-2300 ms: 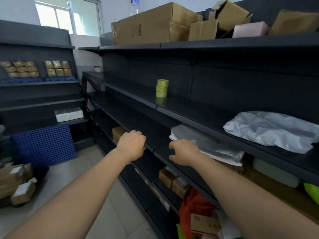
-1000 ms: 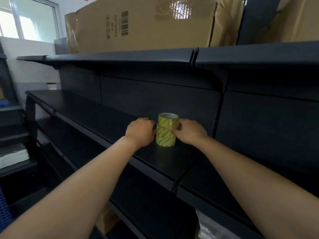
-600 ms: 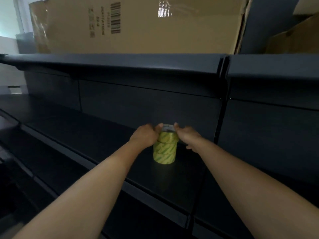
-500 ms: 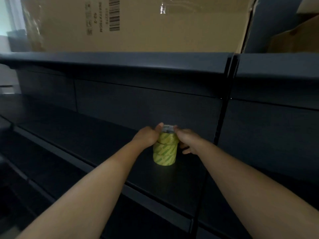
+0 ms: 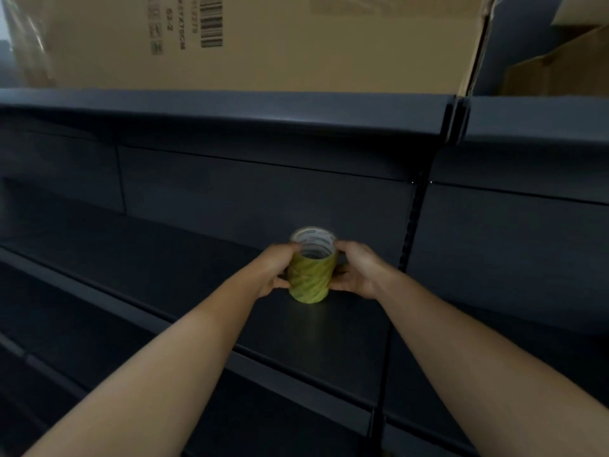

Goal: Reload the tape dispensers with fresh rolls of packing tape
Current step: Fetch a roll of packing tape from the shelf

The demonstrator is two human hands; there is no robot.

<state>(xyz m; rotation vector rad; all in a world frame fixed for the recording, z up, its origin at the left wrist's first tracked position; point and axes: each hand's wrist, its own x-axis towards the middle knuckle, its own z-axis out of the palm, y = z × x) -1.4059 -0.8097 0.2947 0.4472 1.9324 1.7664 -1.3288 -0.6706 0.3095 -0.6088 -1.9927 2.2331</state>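
A short stack of yellow-green packing tape rolls (image 5: 309, 278) stands on a dark metal shelf (image 5: 197, 258), with a pale cardboard core showing at the top. My left hand (image 5: 275, 270) grips the stack from the left and my right hand (image 5: 357, 272) grips it from the right, fingers curled round its sides. The stack leans slightly toward me, its bottom edge near the shelf surface. No tape dispenser is in view.
The shelf above (image 5: 230, 113) overhangs close over the stack and carries a large cardboard box (image 5: 263, 41); another box (image 5: 560, 70) sits at upper right. A slotted upright post (image 5: 408, 242) stands just right of my hands. Lower shelves run below left.
I walked up to the shelf and both hands closed round the tape stack. In the last half second my grip slid lower on the rolls and the stack tipped toward me.
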